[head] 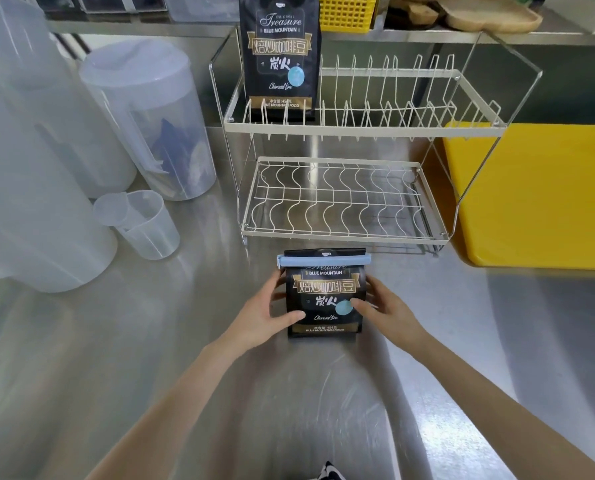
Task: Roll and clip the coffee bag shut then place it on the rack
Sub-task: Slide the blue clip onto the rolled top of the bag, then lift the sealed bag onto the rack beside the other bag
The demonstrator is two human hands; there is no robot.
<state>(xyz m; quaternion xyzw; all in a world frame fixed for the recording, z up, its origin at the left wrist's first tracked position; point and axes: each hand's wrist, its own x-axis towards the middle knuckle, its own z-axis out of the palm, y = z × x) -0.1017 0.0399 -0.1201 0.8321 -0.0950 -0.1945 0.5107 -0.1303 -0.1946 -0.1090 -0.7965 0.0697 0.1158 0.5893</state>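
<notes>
Head view: coffee bag (324, 299) stands on the steel counter (150, 341), dead centre between both hands, just in front of the rack (341, 199). Top is rolled down w/ a blue clip (323, 260) across it, so bag's long axis now runs roughly upright, clip edge pointing toward the rack. Left hand (268, 313) grips the bag's left side, thumb across the front; right hand (389, 310) holds the right side, fingers on the front face. Both equally near. Rack lies straight ahead of the bag; lower shelf looks bare, close to the bag. Upper tier holds a second coffee bag (280, 57) at its left end, rest of the slots free. Plastic jugs (143, 119) to the left and yellow bin (538, 195) to the right, both clear of the path. Looks like only placing is left.
</notes>
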